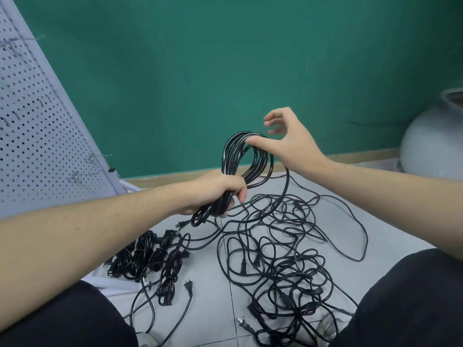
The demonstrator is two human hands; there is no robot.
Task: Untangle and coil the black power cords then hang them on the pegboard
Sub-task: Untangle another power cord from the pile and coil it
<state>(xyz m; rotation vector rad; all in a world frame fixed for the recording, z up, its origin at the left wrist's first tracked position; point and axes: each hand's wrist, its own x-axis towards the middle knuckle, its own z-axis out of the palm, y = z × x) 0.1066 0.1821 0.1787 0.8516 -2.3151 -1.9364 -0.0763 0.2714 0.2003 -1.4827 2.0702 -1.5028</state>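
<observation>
The left hand (220,191) grips a half-wound coil (244,159) of black cord at its waist while the right hand (288,141), fingers spread wide, thumb touching the loop's top, hovers at one o'clock above the tangled cords (288,259) on the floor (208,271), finished bundles (147,256) lying at eight o'clock below the pegboard (37,121).

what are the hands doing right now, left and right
Left hand: closed, gripping the coiled black cord at its lower part.
Right hand: open, thumb resting on the top of the coil, fingers spread.
</observation>
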